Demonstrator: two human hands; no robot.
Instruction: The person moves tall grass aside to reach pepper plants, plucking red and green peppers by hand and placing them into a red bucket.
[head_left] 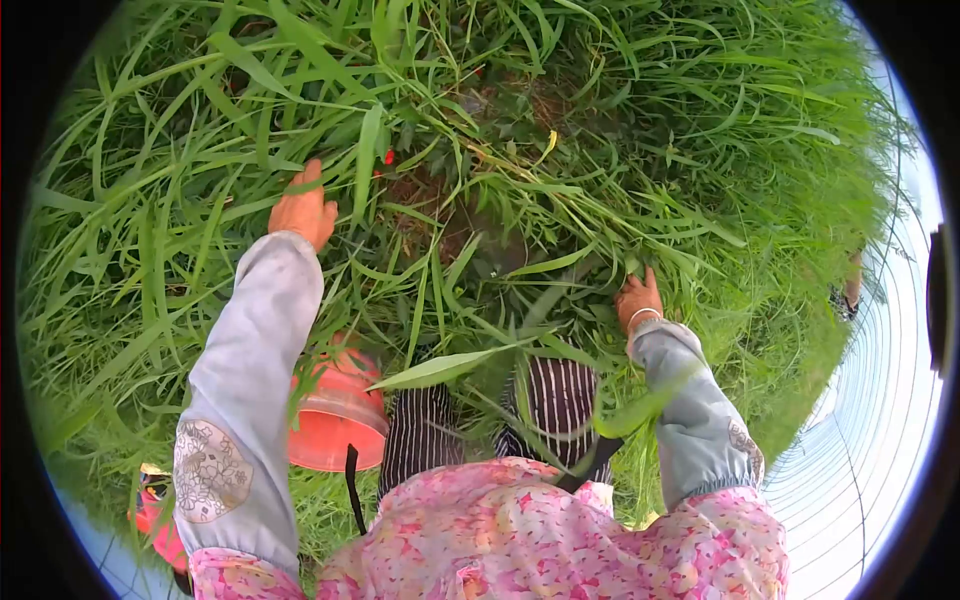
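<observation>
L hand point(300, 212) is resting in the tall grass point(130, 270), its fingertips disappearing among blades; can't tell if it's gripping any or just pressing them. R hand point(638, 300), w/ a white bracelet point(645, 313) at the wrist, is touching leaves on the opp. side; its grip is also hiding, so can't say whether it's clasping a stem or lying loose. The grass is standing all round, w/ a long stalk point(560, 207) leaning across the middle betw. the hands.

Step in hand, prob.: both hands are parting or feeling thru the growth. Next move is likely calling for holding blades aside & getting a sure grip low down, w/o snagging neighbouring stems.

Small red bits point(388, 157) are showing just beyond L hand; too small to ID, maybe fruit. Most of the brown soil point(415, 195) is hiding under leaves. A reddish bucket point(340, 398) is sitting near the striped trousers point(550, 395), partly covered; contents not showing. A red shape point(168, 540), lower L, is getting cut off, unclear.
</observation>
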